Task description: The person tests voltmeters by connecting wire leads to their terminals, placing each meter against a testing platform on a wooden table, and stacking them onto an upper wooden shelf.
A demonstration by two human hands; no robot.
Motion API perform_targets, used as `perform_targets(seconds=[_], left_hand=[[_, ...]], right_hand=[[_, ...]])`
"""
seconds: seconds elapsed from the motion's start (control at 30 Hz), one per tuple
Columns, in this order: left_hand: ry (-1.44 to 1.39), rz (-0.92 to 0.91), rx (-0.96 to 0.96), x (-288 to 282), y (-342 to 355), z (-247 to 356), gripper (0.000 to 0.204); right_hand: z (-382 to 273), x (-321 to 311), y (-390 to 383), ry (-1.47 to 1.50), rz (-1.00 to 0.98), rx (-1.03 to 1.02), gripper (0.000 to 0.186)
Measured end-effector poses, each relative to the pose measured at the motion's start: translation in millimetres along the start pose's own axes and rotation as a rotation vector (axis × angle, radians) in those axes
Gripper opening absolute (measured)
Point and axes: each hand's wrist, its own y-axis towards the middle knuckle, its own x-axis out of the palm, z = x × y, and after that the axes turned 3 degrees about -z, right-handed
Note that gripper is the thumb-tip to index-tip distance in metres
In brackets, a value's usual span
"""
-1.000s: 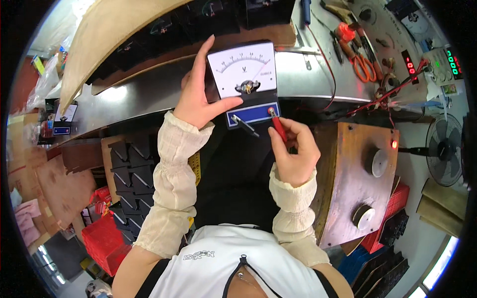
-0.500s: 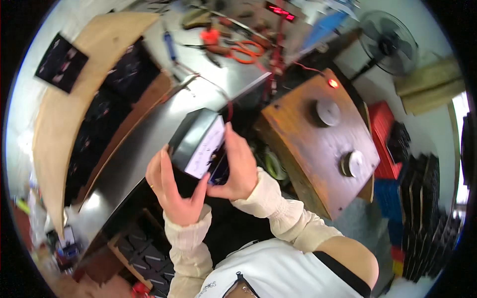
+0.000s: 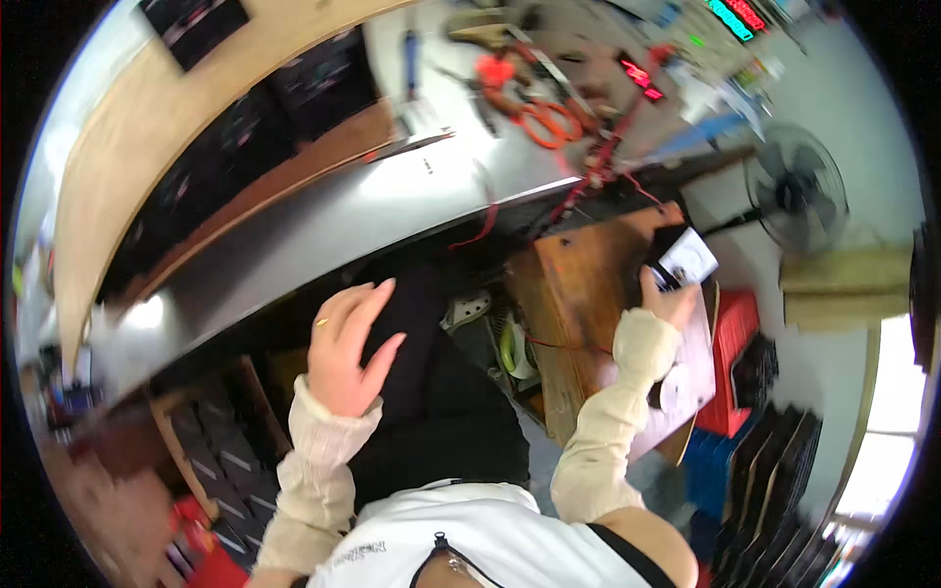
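Observation:
Out to the right, my right hand is closed around a small black box with a white printed face. It is held at the far end of a wooden cabinet with a metal-looking top; whether the box touches that top I cannot tell. A round metal disc on the same top sits beside my right forearm. My left hand, holding nothing, hovers above my dark-clothed lap with its fingers apart.
A shiny metal workbench runs across the front, with orange-handled scissors and scattered tools. On its left are black panels in a wooden tray. Farther right stand a fan, a red crate and stacked black trays.
Both hands held the box in front of me; my left hand has let go. My right hand has carried it right, over the wooden cabinet. The view has shifted too.

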Motion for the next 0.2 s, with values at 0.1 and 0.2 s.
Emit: perform_targets(seconds=[0.1, 0.2], left_hand=[[-0.037, 0.002, 0.007, 3, -2, 0, 0.055], [-0.062, 0.028, 0.035, 8, -7, -2, 0.055]], right_hand=[[11, -2, 7, 0.342, -0.066, 0.035, 0.091], [11, 24, 16, 0.416, -0.004, 0.047, 0.091]])
